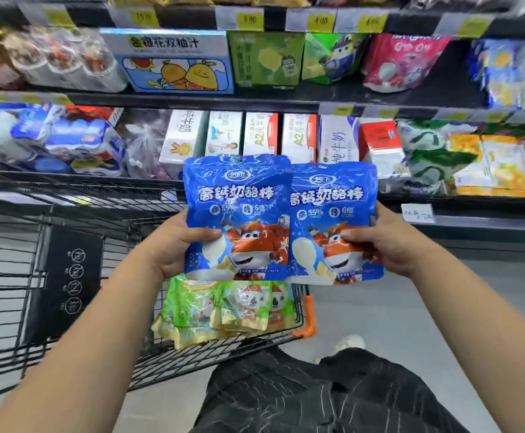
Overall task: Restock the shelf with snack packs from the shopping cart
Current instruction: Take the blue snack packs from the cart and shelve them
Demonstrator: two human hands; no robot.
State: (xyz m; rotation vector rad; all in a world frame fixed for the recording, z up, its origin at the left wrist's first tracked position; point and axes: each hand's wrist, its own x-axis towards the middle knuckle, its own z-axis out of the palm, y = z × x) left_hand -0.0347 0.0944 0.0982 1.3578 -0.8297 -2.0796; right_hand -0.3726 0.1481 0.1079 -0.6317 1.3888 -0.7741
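Head view: a person stands facing the shelf (pixel 192 100) with two snack packs held upright side by side, one in each hand. The left hand (pixel 177 245) grips the left blue pack (pixel 239 198) at its lower left edge, thumb across the front. The right hand (pixel 389 242) grips the right blue pack (pixel 333 207) the same way at its lower right. The packs' inner edges meet. Both are held above the near corner of the shopping cart (pixel 83 195) — green packs (pixel 223 307) lie heaped in it just below. Behind the blue packs, milk cartons (pixel 261 135) stand on the shelf.
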